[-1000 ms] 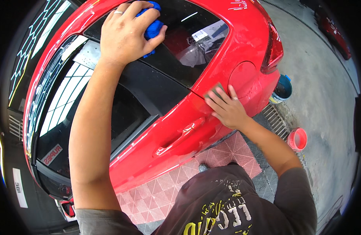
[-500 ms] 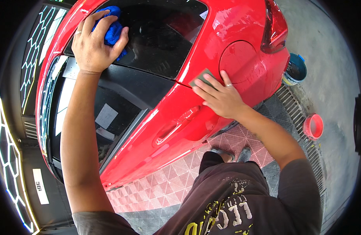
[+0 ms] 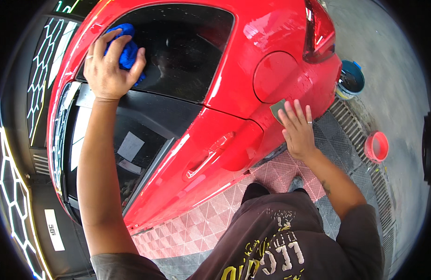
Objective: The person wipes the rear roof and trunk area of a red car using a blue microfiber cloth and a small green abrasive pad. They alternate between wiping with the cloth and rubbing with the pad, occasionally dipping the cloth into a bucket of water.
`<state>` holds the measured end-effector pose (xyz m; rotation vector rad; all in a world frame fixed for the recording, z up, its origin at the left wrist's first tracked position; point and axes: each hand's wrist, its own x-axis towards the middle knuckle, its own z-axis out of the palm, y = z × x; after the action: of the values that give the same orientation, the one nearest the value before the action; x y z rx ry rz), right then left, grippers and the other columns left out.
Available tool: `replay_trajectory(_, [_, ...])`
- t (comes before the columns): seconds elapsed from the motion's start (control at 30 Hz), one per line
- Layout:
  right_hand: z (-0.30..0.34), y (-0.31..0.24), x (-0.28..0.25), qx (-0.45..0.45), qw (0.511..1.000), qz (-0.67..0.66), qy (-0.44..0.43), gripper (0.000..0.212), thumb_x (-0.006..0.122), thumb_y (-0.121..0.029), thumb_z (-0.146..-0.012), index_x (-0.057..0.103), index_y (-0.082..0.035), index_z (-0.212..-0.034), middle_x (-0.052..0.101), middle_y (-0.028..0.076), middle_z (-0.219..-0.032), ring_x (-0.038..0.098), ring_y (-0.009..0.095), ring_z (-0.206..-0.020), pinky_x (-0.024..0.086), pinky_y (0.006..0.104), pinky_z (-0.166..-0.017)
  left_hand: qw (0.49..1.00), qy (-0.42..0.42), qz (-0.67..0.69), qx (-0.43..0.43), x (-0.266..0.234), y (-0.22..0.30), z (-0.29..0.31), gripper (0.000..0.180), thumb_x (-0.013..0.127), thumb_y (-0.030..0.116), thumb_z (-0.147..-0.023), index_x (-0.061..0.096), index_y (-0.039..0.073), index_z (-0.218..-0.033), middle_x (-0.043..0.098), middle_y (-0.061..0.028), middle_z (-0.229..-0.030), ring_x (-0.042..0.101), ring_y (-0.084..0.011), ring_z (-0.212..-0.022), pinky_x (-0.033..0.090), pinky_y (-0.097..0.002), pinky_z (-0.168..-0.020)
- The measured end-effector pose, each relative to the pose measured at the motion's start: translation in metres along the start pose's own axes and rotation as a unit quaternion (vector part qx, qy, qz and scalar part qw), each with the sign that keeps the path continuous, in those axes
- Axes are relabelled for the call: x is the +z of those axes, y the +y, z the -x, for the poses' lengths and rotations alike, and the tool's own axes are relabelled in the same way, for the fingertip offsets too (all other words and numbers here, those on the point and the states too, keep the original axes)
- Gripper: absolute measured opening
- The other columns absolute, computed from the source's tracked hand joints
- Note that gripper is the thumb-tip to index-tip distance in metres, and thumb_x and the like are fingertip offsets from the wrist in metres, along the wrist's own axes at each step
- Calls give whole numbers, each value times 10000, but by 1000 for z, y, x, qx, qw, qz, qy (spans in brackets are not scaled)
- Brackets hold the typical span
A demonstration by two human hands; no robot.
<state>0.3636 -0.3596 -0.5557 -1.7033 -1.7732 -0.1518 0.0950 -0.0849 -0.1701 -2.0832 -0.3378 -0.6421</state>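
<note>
My left hand (image 3: 108,70) is closed round a bunched blue cloth (image 3: 129,52), which rests against the dark rear side window (image 3: 182,46) of a red car (image 3: 243,100). My right hand (image 3: 299,133) lies with fingers extended over a small grey-green piece of sandpaper (image 3: 277,111). It presses the sheet to the red rear panel, just below the round fuel flap (image 3: 277,74). The fingers cover part of the sheet. Wet streaks show on the paint around the flap.
A door handle (image 3: 210,155) sits left of my right hand, the tail light (image 3: 319,37) beyond it. A blue bucket (image 3: 350,79) and a red bucket (image 3: 376,147) stand on the concrete beside a drain grate (image 3: 360,133). Red and grey tiles (image 3: 196,214) cover the floor below.
My right hand has slid the sandpaper right and down, from beside the door seam to below the fuel flap. My left hand keeps the cloth at the window; the view has shifted slightly.
</note>
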Motion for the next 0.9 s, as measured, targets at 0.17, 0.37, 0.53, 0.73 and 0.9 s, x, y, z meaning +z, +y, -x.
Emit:
replay_trajectory(0.17, [-37,-73,-4,40,977,-137,158,610,600,-248,-1071,505,-9,-1624,435,206,-1732,388,369,-1625,198,607,-1335,999,24,24,5,3,3,-6,382,887,365,-837,795,155,-1143,748,-62,-1302,745,-320,-1126,597,-439,-927])
replay_trajectory(0.37, [-34,-91,61,-2,996,-67,66,697,664,-259,-1039,454,0,-1650,390,188,-1762,339,327,-1655,207,602,-1343,999,25,27,-3,1,5,-9,360,882,359,-835,800,149,-1115,750,-76,-1268,738,-335,-1135,601,-452,-933])
replay_trajectory(0.53, [-150,-88,5,76,980,31,178,672,594,-294,-1107,390,-18,-1686,377,211,-1766,338,370,-1651,213,622,-1332,999,37,26,-6,-5,7,-8,350,875,375,-844,805,148,-1101,751,-65,-1253,745,-325,-1102,600,-455,-912])
replay_trajectory(0.73, [-146,-132,25,161,961,-51,221,650,503,-291,-1155,341,4,-1711,306,246,-1792,296,415,-1664,223,632,-1324,997,57,45,5,-2,3,-4,339,856,401,-874,800,147,-1091,746,-64,-1245,741,-307,-1089,597,-452,-893])
replay_trajectory(0.9, [-126,-142,33,140,976,-6,169,671,502,-295,-1149,324,25,-1712,294,251,-1795,271,416,-1675,137,631,-1346,998,56,41,-4,-1,2,2,357,851,405,-869,792,146,-1109,740,-60,-1224,731,-306,-1093,589,-454,-903])
